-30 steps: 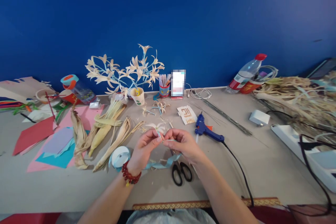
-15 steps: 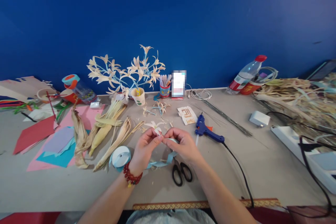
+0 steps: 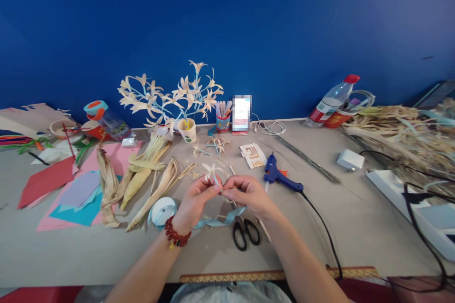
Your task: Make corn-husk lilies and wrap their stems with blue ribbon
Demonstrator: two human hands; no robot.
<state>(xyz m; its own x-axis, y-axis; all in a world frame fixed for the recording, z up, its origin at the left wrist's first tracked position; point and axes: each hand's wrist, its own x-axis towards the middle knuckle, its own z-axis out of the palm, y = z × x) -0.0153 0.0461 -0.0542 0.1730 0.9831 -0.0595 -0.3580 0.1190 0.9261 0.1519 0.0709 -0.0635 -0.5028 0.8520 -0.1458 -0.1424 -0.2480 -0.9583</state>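
Note:
Between my hands is a small pale flower with narrow petals, apparently of corn husk. My left hand, with a red bead bracelet at the wrist, is closed in a pinch on it just below the petals. My right hand is closed too, fingertips meeting the left at the flower's base; they seem to pinch light blue tape, though the fingers hide the grip. The strip runs under my hands from the tape roll at the left. Black-handled scissors lie just below my right hand.
A blue glue gun with a trailing cord lies at right, near wires and a power strip. Corn husks and coloured paper lie left. A paper cup of husk flowers stands behind, beside a phone.
The flower has risen slightly and stands more upright between my fingertips. The blue strip now trails further right beneath my right hand. Both hands stay in nearly the same place.

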